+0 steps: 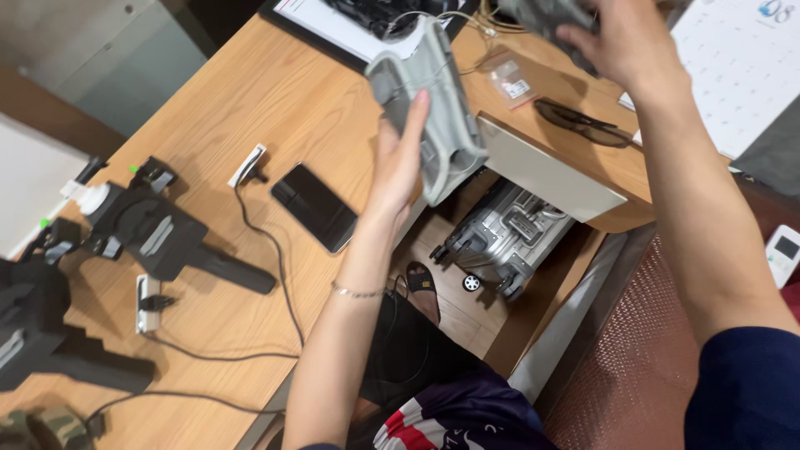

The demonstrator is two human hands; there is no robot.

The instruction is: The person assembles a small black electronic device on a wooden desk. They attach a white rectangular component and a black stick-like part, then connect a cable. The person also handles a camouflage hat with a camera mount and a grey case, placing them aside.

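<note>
Risk lies in the left hand (400, 154): its grip only presses flat fingers on the grey cuff (433, 108), held in air beyond the worktop (275, 100) edge, so it may slip down. Right hand (617, 42) is clamped on another grey piece (542, 15).

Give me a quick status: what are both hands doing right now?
Left hand gripping a grey padded pouch above the wooden desk. Right hand clutching another grey item, partly out of frame. Black phone and cables below, untouched.
</note>
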